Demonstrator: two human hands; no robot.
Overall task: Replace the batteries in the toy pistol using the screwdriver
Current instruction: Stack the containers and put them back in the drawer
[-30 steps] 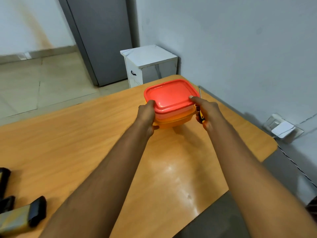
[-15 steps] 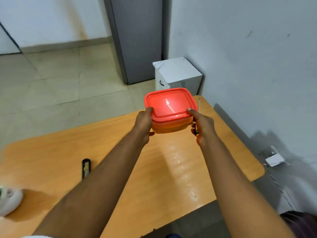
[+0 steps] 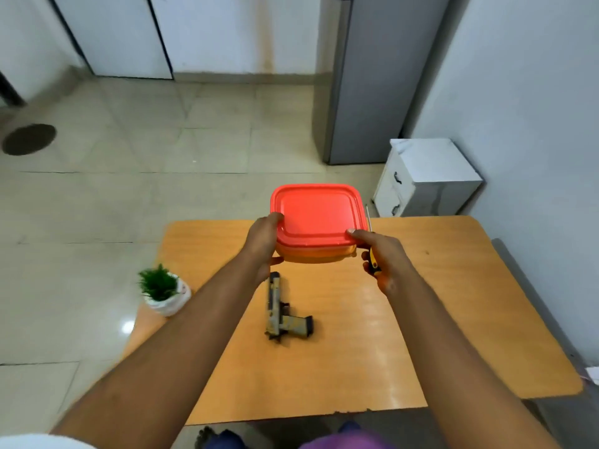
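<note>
Holding: my left hand (image 3: 264, 243) and right hand (image 3: 382, 254) grip the red-lidded box (image 3: 316, 218) above the worktop (image 3: 437, 319); right also clasps the screwdriver (image 3: 372, 259).
Done: nothing on the pistol (image 3: 282, 314), lying below the box, seemingly unopened.
Left: unscrewing, swapping batteries, closing.

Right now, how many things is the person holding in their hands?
2: an orange container with a red lid, gripped on both sides by the left hand and right hand, and a yellow-handled screwdriver tucked in the right hand.

arms: bare to past elbows | left sleeve (image 3: 35, 441): white edge | lap: purple and blue cloth (image 3: 343, 439)
</note>
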